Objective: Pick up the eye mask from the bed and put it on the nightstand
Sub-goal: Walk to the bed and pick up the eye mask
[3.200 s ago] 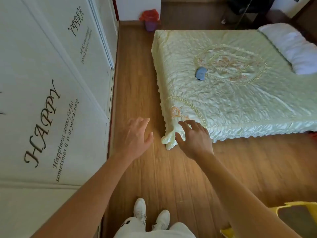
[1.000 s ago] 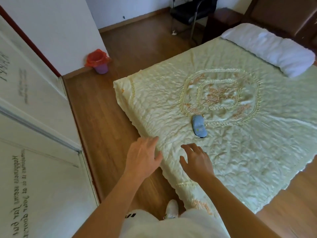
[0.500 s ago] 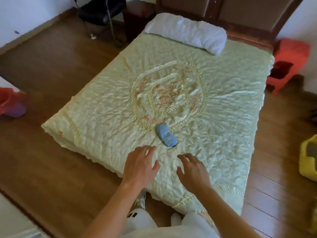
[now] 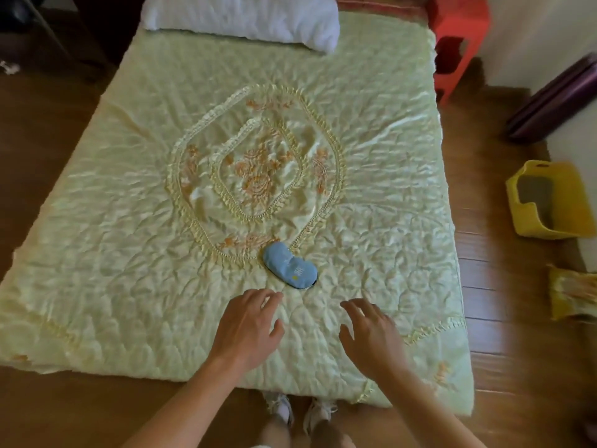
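Eye mask (image 4: 289, 265), light blue, lies flat on the bed (image 4: 129, 240), on the pale green quilted cover, at the near rim of the embroidered oval. Long axis runs diagonal: far-left end to near-right end. Not touched by anything.

2 hands out over the foot of the bed, both palm down, both empty. Left hand (image 4: 247, 328) has fingers loosely spread, wide; fingertips sit just short of the mask, which lies ahead and slightly right of them. Right hand (image 4: 371, 337) also loosely spread, wide, holding nothing; mask lies ahead and to its left, with more gap. Left hand looks nearer, judging by fingertip-to-mask gap; whether either hand touches the cover, cannot tell.

Step judged: the reach, grasp not yet made. Coming move likely calls for pinching across the mask's short width, so the wrist needs to turn to meet the diagonal.

White pillow (image 4: 239, 19) at the head of the bed. Nightstand: not clearly identifiable here.
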`<state>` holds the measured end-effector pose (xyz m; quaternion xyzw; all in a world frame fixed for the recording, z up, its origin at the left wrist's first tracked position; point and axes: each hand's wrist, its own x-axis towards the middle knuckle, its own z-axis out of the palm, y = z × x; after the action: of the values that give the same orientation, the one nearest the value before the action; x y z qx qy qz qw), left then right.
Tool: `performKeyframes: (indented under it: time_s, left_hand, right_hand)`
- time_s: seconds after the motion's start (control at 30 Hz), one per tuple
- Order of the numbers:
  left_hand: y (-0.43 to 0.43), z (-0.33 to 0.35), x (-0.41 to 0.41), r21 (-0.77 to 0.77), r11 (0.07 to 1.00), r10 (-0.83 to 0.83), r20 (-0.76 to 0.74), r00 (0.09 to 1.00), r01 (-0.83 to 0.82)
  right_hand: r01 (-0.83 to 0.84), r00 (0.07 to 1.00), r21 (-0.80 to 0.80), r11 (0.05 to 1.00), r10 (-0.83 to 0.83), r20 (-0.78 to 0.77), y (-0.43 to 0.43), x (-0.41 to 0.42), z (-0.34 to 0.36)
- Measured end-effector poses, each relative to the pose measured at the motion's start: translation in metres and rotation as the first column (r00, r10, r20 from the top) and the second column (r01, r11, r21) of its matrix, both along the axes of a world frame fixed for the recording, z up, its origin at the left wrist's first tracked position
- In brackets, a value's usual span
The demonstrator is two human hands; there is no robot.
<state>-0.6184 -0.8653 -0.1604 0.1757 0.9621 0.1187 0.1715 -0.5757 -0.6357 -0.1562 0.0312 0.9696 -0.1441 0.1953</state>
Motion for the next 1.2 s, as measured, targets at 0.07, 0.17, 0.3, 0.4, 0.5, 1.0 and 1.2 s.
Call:
performKeyframes:
  time_s: [0.07, 0.17, 0.3, 0.4, 0.5, 1.0, 1.2]
  left_hand:
    - [-0.002, -0.029, -0.014, -0.011, 0.999, -0.031, 0.007, 1.000, 0.031]
    - [-0.004, -0.083, -0.032, -0.024, 0.998, -0.062, 0.033, 0.998, 0.063]
    - [-0.004, -0.161, -0.058, -0.056, 0.991, -0.120, 0.021, 0.993, 0.121]
    - [-0.001, -0.217, -0.077, -0.083, 0.985, -0.151, 0.031, 0.988, 0.153]
    - [-0.002, -0.264, -0.095, -0.116, 0.979, -0.166, 0.026, 0.986, 0.167]
    - [0.012, -0.328, -0.158, -0.033, 0.928, -0.369, -0.201, 0.908, 0.370]
    - [0.026, -0.320, -0.159, -0.094, 0.957, -0.288, -0.242, 0.926, 0.273]
  right_hand:
    - [0.018, 1.000, -0.023, 1.000, -0.018, 0.012, 0.001, -0.014, -0.028]
    - [0.018, 1.000, -0.046, 0.999, -0.017, 0.019, 0.003, -0.035, -0.079]
    - [-0.021, 1.000, -0.062, 0.998, 0.023, 0.019, -0.007, -0.058, -0.156]
    - [-0.113, 0.994, -0.045, 0.993, 0.113, 0.011, -0.020, -0.070, -0.208]
    - [-0.168, 0.986, -0.031, 0.985, 0.168, -0.005, -0.033, -0.081, -0.253]
    - [-0.114, 0.949, 0.153, 0.982, 0.154, -0.277, -0.055, -0.109, -0.342]
    - [-0.060, 0.934, 0.137, 0.989, 0.104, -0.341, -0.053, -0.122, -0.323]
